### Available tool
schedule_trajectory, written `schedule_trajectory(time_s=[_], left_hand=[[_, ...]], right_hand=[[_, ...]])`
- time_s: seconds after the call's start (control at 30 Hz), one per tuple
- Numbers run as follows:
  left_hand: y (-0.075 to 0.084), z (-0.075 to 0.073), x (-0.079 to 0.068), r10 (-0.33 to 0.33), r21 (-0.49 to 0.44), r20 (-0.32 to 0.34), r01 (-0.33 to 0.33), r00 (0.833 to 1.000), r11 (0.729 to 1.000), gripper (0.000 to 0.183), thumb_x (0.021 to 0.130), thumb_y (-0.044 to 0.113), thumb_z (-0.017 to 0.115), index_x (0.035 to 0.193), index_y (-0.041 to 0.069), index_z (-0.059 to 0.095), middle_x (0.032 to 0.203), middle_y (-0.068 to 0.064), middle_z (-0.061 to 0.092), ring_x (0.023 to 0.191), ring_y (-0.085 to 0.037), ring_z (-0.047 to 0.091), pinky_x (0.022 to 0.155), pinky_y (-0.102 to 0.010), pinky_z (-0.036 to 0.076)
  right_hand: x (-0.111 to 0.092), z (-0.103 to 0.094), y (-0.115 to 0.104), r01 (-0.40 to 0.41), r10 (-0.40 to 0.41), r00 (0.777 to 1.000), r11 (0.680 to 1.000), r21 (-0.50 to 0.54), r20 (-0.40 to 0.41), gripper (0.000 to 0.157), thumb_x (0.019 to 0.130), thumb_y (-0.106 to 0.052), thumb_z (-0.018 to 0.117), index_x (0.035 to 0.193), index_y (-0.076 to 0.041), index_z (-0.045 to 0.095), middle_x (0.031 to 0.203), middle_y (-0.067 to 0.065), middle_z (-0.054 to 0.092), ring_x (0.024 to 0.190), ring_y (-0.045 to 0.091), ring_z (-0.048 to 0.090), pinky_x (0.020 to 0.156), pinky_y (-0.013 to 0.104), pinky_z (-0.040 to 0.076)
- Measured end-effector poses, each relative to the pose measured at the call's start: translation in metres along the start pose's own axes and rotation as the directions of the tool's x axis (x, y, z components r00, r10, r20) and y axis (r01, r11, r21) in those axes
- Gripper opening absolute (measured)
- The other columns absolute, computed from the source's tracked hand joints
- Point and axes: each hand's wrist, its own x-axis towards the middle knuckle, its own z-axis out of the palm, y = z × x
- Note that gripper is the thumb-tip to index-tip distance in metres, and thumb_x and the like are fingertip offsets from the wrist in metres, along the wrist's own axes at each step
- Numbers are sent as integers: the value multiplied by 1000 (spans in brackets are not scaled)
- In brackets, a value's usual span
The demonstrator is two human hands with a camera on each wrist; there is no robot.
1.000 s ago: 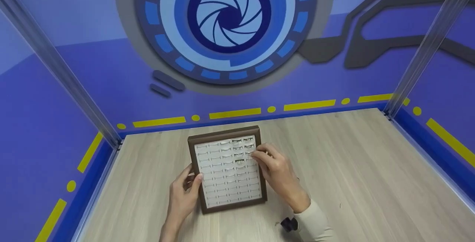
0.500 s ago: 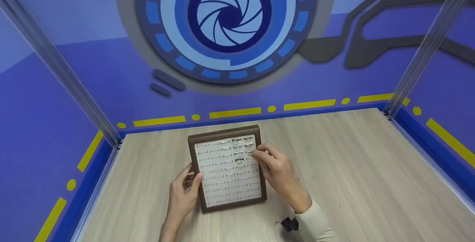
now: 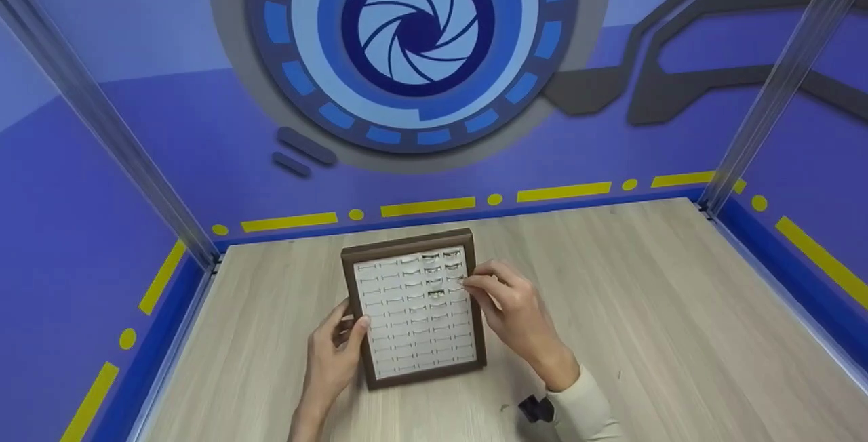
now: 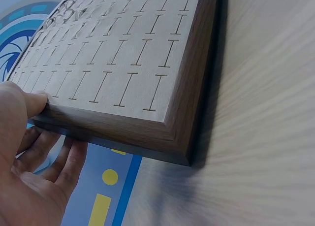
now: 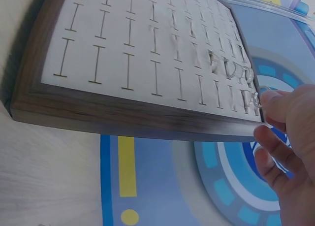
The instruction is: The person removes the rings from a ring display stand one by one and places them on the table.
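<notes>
A ring display tray, with a brown wood frame and a white slotted pad, stands tilted up on the table. My left hand grips its left edge, thumb on the front rim and fingers behind, as the left wrist view confirms. Near the tray's upper right edge, my right hand pinches a small shiny ring between thumb and index finger, right at a slot of the rightmost column. Several silvery rings sit in the upper right slots, and one ring has a yellowish glint. The fingertips partly hide the pinched ring.
The pale wooden table runs up to a blue printed back wall, with side walls left and right. A tiny dark bit lies near the right sleeve. A black device is at the right wrist.
My right hand and forearm have shifted slightly to the right, while the fingertips stay by the same slot. The tray and my left hand hold nearly still.
</notes>
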Motion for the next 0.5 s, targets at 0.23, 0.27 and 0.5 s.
schedule_trajectory(time_s=[0.23, 0.27, 0.5], left_hand=[[0, 0, 1, 1, -12, 3, -1, 1000, 1000, 54, 106, 23, 69, 155, 3, 54, 130, -14, 70, 110, -23, 72, 100, -37, 63], [0, 0, 1, 1, -11, 3, -1, 1000, 1000, 54, 106, 23, 69, 154, 3, 54, 130, -14, 70, 110, -23, 72, 100, -38, 63], [-1, 0, 1, -8, -6, 3, 8, 1000, 1000, 55, 106, 24, 70, 154, 3, 54, 131, -15, 71, 110, -25, 72, 101, -40, 63]], right_hand=[[1, -7, 1, 13, -13, 999, 1000, 27, 31, 23, 86, 8, 85, 102, -7, 79, 101, -1, 69, 90, 12, 67, 79, 19, 58], [0, -8, 2, 16, -17, 999, 1000, 27, 34, 24, 85, 8, 85, 102, -7, 79, 101, -1, 69, 89, 12, 67, 78, 18, 57], [-6, -16, 8, 45, -46, 998, 999, 21, 54, 26, 83, 9, 87, 101, -7, 79, 100, -2, 68, 87, 11, 66, 77, 17, 57]])
